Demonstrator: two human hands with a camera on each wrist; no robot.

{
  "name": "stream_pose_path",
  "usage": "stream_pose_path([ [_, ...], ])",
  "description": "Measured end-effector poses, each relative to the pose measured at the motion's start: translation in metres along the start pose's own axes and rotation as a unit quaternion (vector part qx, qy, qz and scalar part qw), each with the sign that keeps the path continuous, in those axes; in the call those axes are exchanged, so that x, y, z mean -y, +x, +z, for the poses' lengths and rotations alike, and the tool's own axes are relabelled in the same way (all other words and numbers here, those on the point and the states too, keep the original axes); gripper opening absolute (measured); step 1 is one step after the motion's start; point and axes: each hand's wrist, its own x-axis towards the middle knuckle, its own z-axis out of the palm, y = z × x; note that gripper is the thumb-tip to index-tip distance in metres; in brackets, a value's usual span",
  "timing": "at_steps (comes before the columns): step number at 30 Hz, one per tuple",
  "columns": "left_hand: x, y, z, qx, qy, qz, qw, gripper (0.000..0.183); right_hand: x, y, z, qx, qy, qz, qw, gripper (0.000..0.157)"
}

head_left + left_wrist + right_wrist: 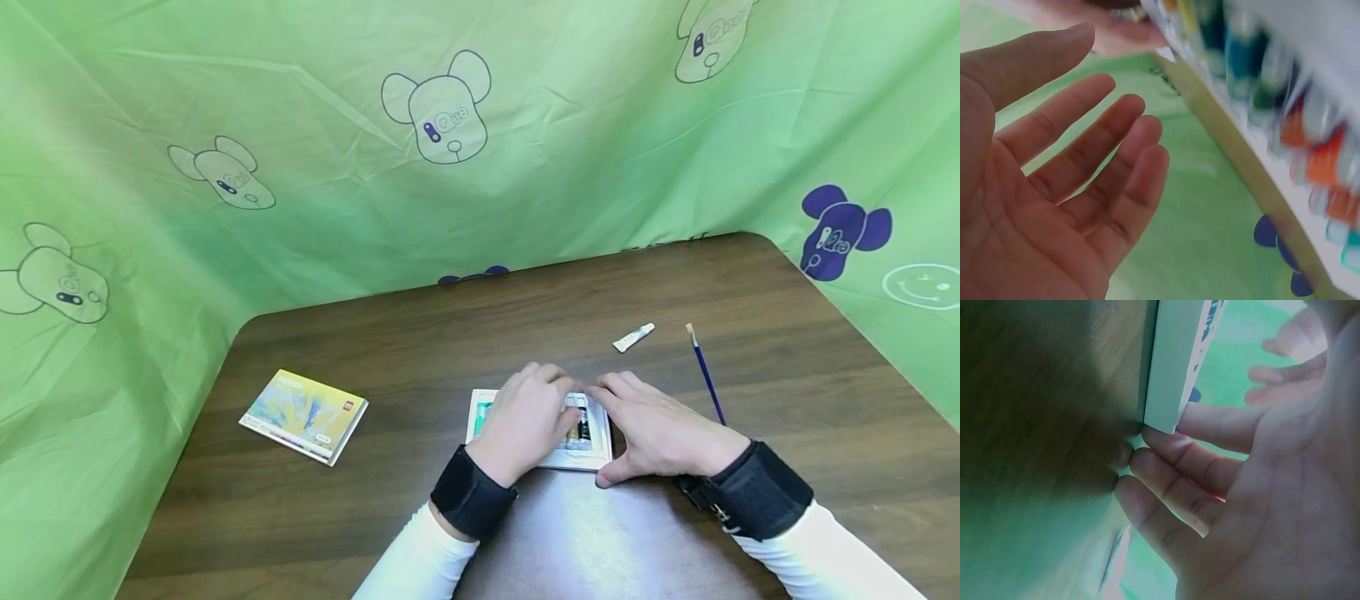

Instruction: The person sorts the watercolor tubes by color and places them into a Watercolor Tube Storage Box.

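Note:
In the head view a white box [603, 435] of small paint tubes [583, 427] lies on the table in front of me. My left hand [522, 421] is over its middle and hides many of the tubes. The left wrist view shows that palm with relaxed, slightly bent fingers and nothing in them; orange, green and blue tubes [1246, 59] are beside it. My right hand [660, 429] spans the box's right end, thumb near the front corner. In the right wrist view its extended fingers [1188, 456] touch a corner of the white box [1172, 375].
A single white paint tube [633, 337] lies behind the box. Right of it is a blue-handled paintbrush [705, 372], its lower end hidden by my right wrist. A yellow and blue illustrated box or pad [306, 414] lies at the left. Green printed cloth [322, 242] surrounds the wooden table [420, 358].

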Motion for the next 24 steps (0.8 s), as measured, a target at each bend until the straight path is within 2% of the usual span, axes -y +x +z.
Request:
stream_pose_path([
  [6,0.001,0.004,0.001,0.072,0.019,-0.006,0.9972,0.046,0.0,0.0,0.001,0.005,0.002,0.006,1.0,0.106],
  [8,0.001,0.003,0.004,0.082,0.024,-0.007,0.9963,0.049,0.001,0.0,0.002,0.004,0.002,0.005,1.0,0.106],
  [12,0.001,0.004,0.007,0.083,0.025,-0.008,0.9962,0.048,0.001,0.001,0.001,0.004,0.0,0.005,1.0,0.106],
  [17,0.003,0.009,0.002,0.078,0.022,-0.017,0.9966,0.042,0.001,0.0,0.001,-0.001,-0.001,-0.003,1.0,0.105],
  [20,0.007,0.02,-0.001,0.066,0.015,-0.014,0.9976,0.04,0.001,0.001,0.002,-0.006,-0.003,-0.01,1.0,0.103],
  [24,0.013,0.044,0.001,0.064,0.0,-0.017,0.9978,0.038,0.001,0.001,0.002,-0.002,0.0,-0.008,1.0,0.107],
])
